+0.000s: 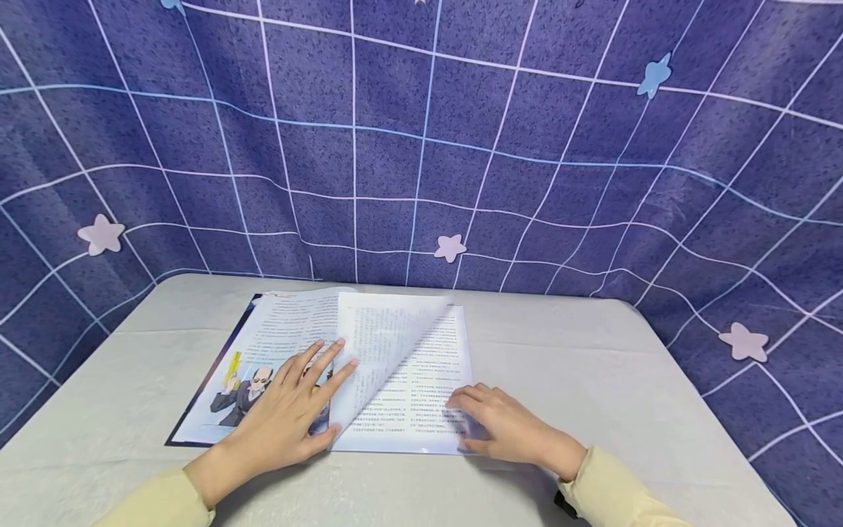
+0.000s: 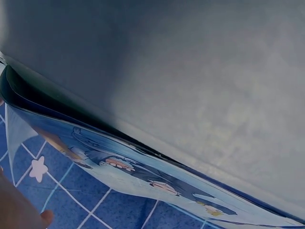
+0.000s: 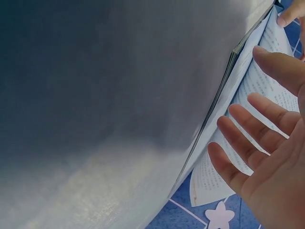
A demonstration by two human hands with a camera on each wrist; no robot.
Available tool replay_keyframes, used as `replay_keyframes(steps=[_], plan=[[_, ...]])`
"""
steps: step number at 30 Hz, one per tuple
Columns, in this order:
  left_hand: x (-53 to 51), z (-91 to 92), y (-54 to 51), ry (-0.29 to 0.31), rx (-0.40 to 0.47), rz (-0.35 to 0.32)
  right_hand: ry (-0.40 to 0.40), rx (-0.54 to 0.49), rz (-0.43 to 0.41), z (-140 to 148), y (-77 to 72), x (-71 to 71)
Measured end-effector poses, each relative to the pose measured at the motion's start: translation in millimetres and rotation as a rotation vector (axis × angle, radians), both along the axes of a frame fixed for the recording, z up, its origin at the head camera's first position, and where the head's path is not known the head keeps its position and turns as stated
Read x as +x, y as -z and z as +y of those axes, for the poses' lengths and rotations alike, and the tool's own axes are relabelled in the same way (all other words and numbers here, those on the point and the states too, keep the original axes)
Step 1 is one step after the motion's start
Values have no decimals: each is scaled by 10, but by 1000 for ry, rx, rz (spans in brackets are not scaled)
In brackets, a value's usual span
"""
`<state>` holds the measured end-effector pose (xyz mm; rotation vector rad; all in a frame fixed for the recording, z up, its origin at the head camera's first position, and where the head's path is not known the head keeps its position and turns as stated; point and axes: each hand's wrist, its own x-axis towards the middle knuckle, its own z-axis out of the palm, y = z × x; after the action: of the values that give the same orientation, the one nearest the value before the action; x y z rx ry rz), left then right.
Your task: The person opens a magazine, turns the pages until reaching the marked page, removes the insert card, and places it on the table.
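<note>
An open magazine (image 1: 421,432) lies on the table, its left page showing a cartoon figure in a dark suit. One thin leaf (image 1: 378,337) is folded over diagonally from the right side toward the spine. My left hand (image 1: 283,410) rests with spread fingers on the left page and the leaf's near edge; in the left wrist view part of the hand (image 2: 19,207) shows at the lower left. At the right page's lower right edge is my right hand (image 1: 507,424), fingers relaxed. In the right wrist view that hand (image 3: 271,148) is loosely spread beside the printed pages (image 3: 267,86).
A pale cloth covers the table (image 1: 560,351). Behind it hangs a blue curtain (image 1: 395,161) with grid lines and stars. A small black object (image 1: 565,505) is by the right sleeve (image 1: 612,490).
</note>
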<state>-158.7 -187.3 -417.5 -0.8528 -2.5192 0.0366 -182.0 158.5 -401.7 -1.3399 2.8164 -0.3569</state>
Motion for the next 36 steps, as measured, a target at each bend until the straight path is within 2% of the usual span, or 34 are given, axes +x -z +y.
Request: replay_keyframes(steps=[7,14,21,36], plan=[[-6,-3,14,35,4,2,-5,18,4,5,20,7],[-5,-7,39,37,-17,-4,-16,35,12,11,28,10],[-6,-18,81,63,23,23,-29,46,10,14,32,10],[15,-23,83,50,24,1,-38,45,36,9,10,27]])
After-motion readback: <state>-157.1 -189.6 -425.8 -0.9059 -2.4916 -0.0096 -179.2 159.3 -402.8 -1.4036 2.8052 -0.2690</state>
